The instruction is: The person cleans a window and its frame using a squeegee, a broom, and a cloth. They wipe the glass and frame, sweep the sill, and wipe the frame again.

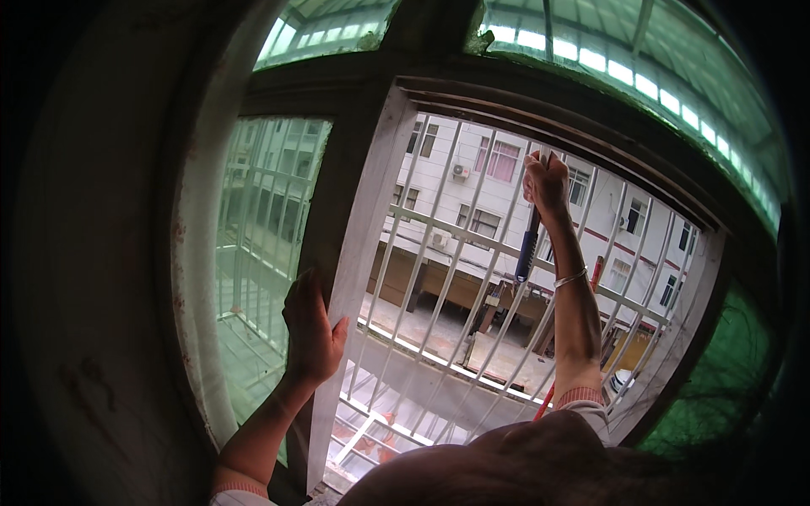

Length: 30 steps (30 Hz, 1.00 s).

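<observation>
My right hand is raised to the top of the window opening and closed around a hand tool. The tool's dark blue grip hangs below my fist; its working end is hidden by my fingers and the dark upper frame, so its exact kind is unclear. My left hand holds the upright window post at the opening's left side. Its thumb lies on the pale inner face, and the fingers rest over the dark front face. Overhead, the window's top rail crosses just above my right fist.
White security bars stand beyond the opening. A green-tinted pane lies left of the post, with more green glass at lower right. Part of a red rod shows beside my right forearm. Across the way is a white building.
</observation>
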### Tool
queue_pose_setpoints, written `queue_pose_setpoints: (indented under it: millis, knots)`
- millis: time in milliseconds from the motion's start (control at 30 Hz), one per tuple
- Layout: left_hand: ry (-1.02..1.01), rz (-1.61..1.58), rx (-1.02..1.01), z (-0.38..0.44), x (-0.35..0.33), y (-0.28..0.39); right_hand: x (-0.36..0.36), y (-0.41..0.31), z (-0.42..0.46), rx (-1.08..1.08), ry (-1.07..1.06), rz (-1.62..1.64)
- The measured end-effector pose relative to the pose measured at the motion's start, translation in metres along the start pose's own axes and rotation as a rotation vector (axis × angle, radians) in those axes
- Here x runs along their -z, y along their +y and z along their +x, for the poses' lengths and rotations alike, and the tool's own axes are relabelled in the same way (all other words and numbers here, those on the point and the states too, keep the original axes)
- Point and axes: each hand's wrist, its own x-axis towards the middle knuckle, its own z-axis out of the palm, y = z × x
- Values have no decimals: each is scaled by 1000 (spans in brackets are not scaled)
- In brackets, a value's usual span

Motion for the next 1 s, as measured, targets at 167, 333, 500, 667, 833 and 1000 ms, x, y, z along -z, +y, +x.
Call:
queue_pose_setpoints:
  millis: [167,333,500,667,833,1000]
  knots:
    - [-19,-6,33,-5,-11,1,23,8,-89,-13,32,-18]
    - [38,31,-22,-6,-2,-11,26,38,-224,-149,94,75]
    - [48,7,-30,-5,-11,-5,43,37,-340,-251,311,23]
    - [33,-23,-12,-6,-15,-8,45,22,-398,-280,548,87]
    - [29,-14,6,-10,-13,-16,61,21,-396,-186,705,44]
    - [34,-10,14,-12,-17,-14,84,26,-387,-203,823,-101]
